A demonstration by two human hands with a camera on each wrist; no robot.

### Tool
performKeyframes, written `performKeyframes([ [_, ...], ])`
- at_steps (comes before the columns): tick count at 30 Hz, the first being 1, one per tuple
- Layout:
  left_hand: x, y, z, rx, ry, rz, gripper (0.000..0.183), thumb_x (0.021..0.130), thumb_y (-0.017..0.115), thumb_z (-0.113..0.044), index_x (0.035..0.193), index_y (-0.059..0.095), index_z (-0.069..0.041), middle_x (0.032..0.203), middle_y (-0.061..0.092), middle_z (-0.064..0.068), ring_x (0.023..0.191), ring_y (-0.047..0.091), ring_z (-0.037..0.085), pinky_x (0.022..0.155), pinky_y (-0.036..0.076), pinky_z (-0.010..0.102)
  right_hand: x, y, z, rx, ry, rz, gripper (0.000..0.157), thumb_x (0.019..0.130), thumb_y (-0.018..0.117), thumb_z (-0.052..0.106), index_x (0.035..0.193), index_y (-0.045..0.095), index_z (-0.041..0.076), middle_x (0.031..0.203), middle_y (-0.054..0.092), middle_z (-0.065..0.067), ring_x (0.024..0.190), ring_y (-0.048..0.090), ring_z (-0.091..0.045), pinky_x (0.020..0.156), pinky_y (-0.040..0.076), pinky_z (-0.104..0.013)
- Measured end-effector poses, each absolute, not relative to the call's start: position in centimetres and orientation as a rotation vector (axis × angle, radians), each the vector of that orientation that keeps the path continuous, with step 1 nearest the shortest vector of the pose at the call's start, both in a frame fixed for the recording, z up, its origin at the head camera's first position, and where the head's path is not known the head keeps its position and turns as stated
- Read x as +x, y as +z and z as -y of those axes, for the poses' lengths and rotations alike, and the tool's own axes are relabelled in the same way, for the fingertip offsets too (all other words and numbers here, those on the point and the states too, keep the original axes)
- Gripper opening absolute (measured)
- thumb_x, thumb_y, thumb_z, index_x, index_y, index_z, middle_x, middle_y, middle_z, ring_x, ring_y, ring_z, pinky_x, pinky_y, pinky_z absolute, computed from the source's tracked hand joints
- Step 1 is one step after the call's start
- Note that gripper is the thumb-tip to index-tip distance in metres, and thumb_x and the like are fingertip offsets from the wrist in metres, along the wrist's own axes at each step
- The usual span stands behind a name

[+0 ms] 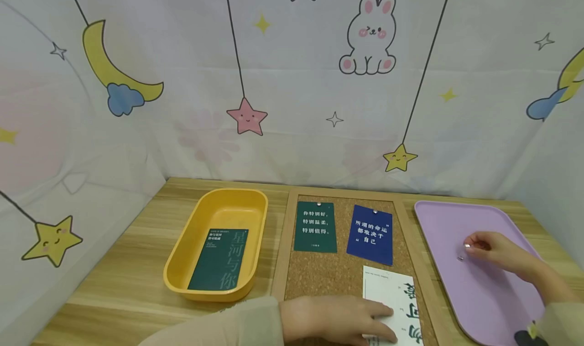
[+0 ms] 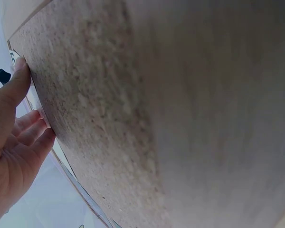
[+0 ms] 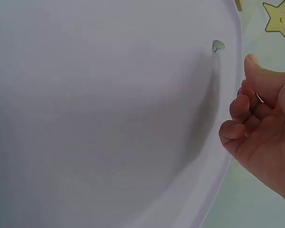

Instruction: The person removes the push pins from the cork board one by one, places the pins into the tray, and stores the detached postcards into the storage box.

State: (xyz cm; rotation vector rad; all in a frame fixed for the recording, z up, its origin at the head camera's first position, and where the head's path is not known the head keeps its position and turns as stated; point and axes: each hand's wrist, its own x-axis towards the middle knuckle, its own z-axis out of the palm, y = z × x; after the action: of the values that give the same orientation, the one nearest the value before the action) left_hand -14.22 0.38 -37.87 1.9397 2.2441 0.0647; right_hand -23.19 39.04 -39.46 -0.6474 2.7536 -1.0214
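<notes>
My left hand [image 1: 339, 318] rests over a white card [image 1: 392, 285] with dark green characters, at the lower right of a cork board [image 1: 319, 275]. In the left wrist view its fingers [image 2: 40, 137] and thumb touch the card's edge, stretched out. My right hand [image 1: 499, 252] is over a pink-purple tray [image 1: 483, 300], thumb and fingers curled close together. Just beside its fingertips a small silver thumbtack [image 1: 460, 258] lies on the tray; the right wrist view shows this thumbtack [image 3: 218, 45] apart from the thumb. Whether the fingertips pinch another tack, I cannot tell.
A green card [image 1: 315, 234] and a blue card [image 1: 370, 234] hang on the board's upper part, each under a silver tack. On the left, a yellow bin [image 1: 230, 204] holds a dark green booklet [image 1: 219, 260]. A printed curtain [image 1: 292, 82] closes the back.
</notes>
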Motion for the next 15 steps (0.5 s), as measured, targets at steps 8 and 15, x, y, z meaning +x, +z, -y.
performKeyframes([
  [8, -14.39, -38.13, -0.35, 1.930, 0.130, -2.220, 0.042, 0.093, 0.058, -0.019, 0.134, 0.051, -0.021, 0.143, 0.040, 0.007, 0.131, 0.034, 0.008, 0.104, 0.020, 0.011, -23.26, -39.98, -39.82, -0.589, -0.971, -2.735, 0.006, 0.089, 0.055, -0.002, 0.088, 0.055, -0.008, 0.076, 0.048, 0.014, 0.068, 0.040, 0.005, 0.057, 0.035, -0.016],
  [15, -14.38, -38.10, -0.33, 1.932, 0.146, -2.223, 0.042, 0.093, 0.058, -0.018, 0.134, 0.051, -0.021, 0.143, 0.040, 0.007, 0.131, 0.034, 0.009, 0.104, 0.021, 0.012, -23.26, -40.47, -39.79, -0.591, -0.944, -2.750, 0.005, 0.088, 0.056, -0.003, 0.086, 0.057, -0.008, 0.073, 0.047, 0.013, 0.066, 0.039, 0.005, 0.055, 0.034, -0.017],
])
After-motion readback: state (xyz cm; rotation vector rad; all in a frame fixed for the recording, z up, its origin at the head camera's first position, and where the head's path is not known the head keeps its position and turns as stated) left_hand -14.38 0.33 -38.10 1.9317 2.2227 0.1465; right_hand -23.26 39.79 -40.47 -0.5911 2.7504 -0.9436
